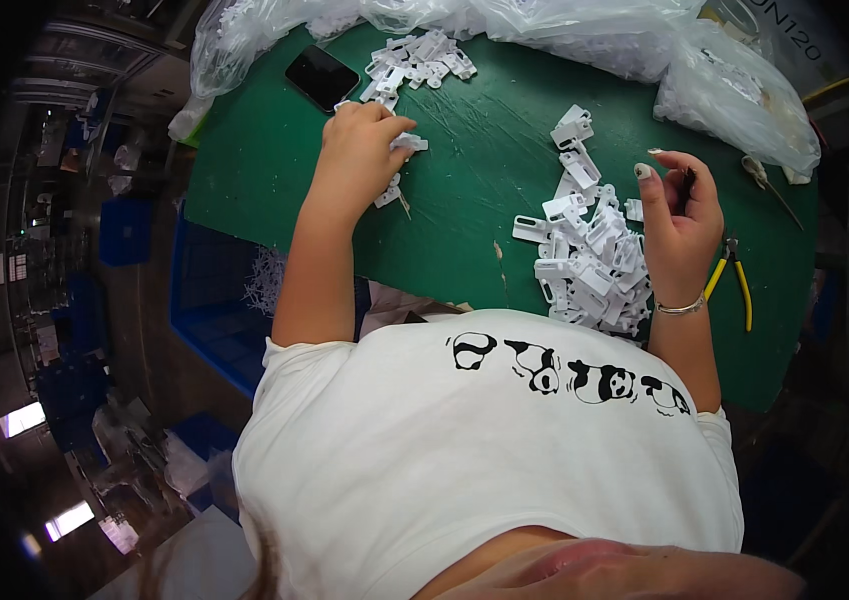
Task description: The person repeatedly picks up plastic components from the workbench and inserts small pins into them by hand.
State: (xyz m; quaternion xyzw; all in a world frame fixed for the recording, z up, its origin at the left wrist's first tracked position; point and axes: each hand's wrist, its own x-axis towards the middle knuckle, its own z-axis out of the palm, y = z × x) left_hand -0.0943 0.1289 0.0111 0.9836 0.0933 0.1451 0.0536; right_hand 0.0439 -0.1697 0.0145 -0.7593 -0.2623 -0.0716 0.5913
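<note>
My left hand (360, 150) is at the upper left of the table. Its fingers are curled round a small white plastic part (413, 143), which pokes out by the thumb and forefinger. Just below it lies another white part (391, 193) with a thin sprue. My right hand (683, 205) is raised at the right, its fingers bent round a slim dark object (686, 188) whose kind I cannot make out. Beside that hand spreads a large heap of white plastic parts (595, 255). A smaller pile of similar parts (430, 60) lies beyond my left hand.
The green tabletop (465, 200) carries a black phone (323, 78) at far left. Clear plastic bags (585, 40) of white pieces line the far edge. Yellow-handled nippers (731, 275) and a thin pointed tool (770, 185) lie at right. A blue crate (210, 300) stands below the left edge.
</note>
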